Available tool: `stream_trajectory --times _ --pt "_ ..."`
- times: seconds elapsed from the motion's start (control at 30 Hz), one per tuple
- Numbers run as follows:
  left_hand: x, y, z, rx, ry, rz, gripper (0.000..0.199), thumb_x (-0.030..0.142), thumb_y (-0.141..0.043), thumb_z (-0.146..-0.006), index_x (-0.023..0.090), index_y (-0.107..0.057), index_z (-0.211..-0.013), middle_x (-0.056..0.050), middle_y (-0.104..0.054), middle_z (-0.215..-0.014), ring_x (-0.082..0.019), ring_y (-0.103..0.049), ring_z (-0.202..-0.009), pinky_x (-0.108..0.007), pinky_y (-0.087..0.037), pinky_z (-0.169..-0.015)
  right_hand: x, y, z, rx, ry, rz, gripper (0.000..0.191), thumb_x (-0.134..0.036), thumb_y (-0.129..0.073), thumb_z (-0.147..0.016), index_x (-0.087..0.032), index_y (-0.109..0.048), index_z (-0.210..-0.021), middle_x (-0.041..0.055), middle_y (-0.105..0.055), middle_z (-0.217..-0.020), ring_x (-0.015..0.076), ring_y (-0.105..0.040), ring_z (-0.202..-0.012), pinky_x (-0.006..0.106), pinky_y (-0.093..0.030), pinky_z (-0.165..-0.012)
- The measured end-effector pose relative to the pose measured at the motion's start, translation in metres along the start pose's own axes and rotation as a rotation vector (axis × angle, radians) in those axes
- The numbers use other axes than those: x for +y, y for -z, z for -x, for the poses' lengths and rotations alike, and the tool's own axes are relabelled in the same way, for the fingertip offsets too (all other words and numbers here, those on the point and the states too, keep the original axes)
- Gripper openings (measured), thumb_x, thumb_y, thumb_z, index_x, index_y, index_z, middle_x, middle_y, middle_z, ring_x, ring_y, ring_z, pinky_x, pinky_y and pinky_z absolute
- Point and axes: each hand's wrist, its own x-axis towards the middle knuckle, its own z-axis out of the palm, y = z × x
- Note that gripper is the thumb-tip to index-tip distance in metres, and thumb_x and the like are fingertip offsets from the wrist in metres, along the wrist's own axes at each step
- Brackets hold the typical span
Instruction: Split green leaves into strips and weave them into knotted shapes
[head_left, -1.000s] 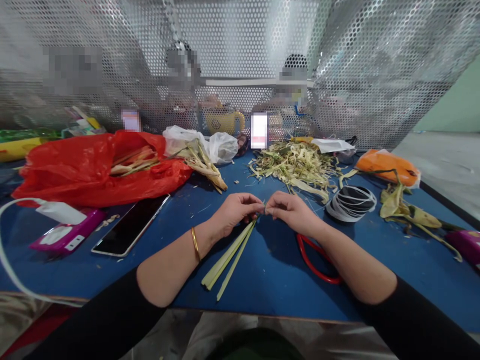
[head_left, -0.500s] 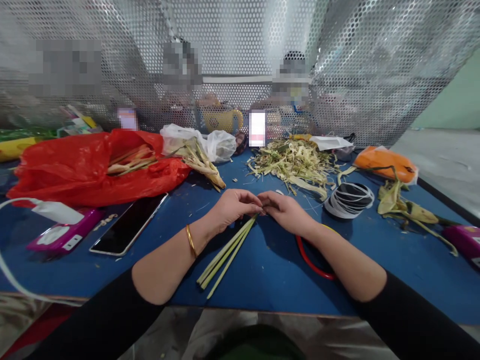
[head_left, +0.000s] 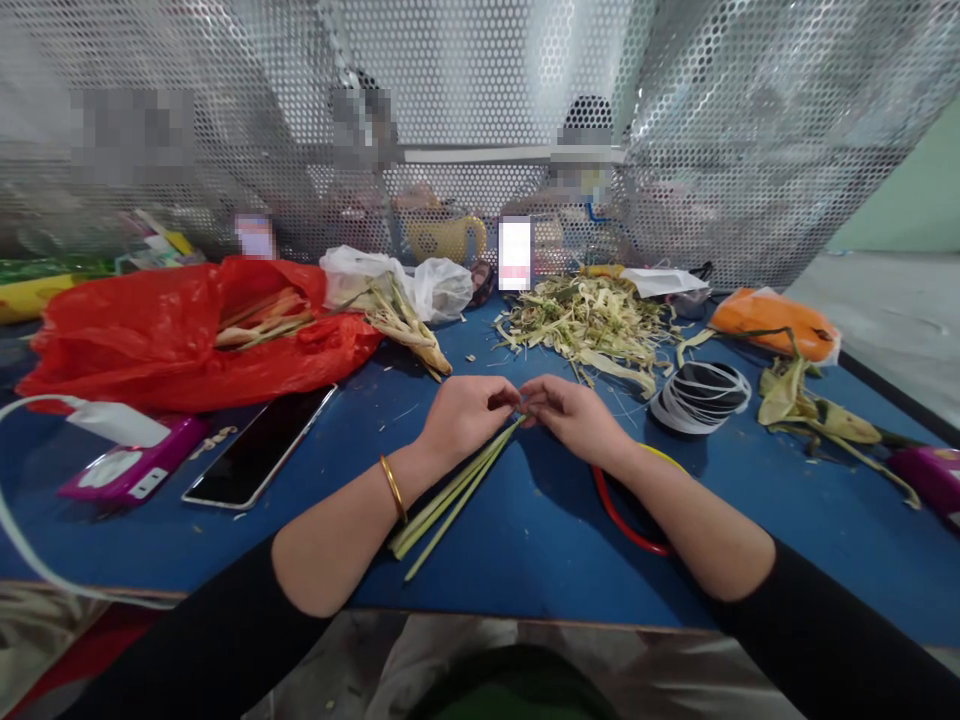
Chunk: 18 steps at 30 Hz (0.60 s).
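Note:
Several thin pale-green plant stalks (head_left: pixel 453 502) lie slanted over the blue table, bundled at their upper ends. My left hand (head_left: pixel 463 418) is closed in a pinch around those upper ends, and a gold bangle (head_left: pixel 393 488) circles the wrist. Fingertip to fingertip with it, my right hand (head_left: pixel 574 420) is also pinched at the stalk tips; what lies between its fingers is too small to make out. A red and yellow ring (head_left: pixel 624 528) rests partly under my right forearm. Just right of that hand stands a spool of white cord (head_left: pixel 701 398).
A red plastic bag (head_left: pixel 127 335) with dry stalks, a phone (head_left: pixel 262 450) and a purple power strip (head_left: pixel 135 455) are on the left. Behind my hands lie husk scraps (head_left: pixel 592 325). An orange bag (head_left: pixel 776 325) and withered leaves (head_left: pixel 814 405) sit right. A perforated screen (head_left: pixel 480 80) closes the back.
My left hand has shifted slightly, its wrist now nearer the stalks. The stalks' lower ends have moved a little up and left. Both hands stay pinched together at the tips.

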Motion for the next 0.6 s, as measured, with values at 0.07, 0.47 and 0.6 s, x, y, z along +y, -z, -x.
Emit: stream_trajectory --times 0.07,0.47,0.6 --pt "0.0004 -0.0017 0.0014 0.033 -0.032 -0.069 0.017 0.017 -0.06 -0.076 0.02 -0.073 -0.088 -0.002 -0.074 -0.084 -0.016 -0.067 -0.076 -0.023 -0.045 -0.069 -0.0022 -0.0007 0.0002 0.002 0.003 0.0 0.014 -0.016 -0.053 -0.082 -0.022 -0.059 -0.094 0.0024 -0.07 -0.084 0.0166 -0.069 -0.073 0.031 -0.054 -0.072" --pt "-0.0019 -0.009 0.0023 0.158 -0.131 -0.01 0.008 0.019 -0.065 -0.078 0.02 -0.072 -0.078 0.001 -0.073 -0.078 -0.013 -0.064 -0.07 -0.022 -0.045 -0.07 -0.0058 0.0029 0.0002 0.064 0.051 0.173 0.01 -0.018 -0.059 -0.08 -0.019 -0.068 -0.078 0.002 -0.062 -0.076 0.0129 -0.059 -0.062 0.027 -0.048 -0.062" --pt "-0.0016 -0.0076 0.0019 0.148 -0.099 0.041 0.008 0.02 -0.065 -0.078 0.021 -0.072 -0.076 0.002 -0.072 -0.075 -0.012 -0.063 -0.068 -0.021 -0.046 -0.069 -0.0076 0.005 0.0003 0.091 0.096 0.237 0.018 -0.024 -0.061 -0.08 -0.019 -0.063 -0.064 0.0009 -0.056 -0.072 0.0127 -0.055 -0.065 0.026 -0.045 -0.062"
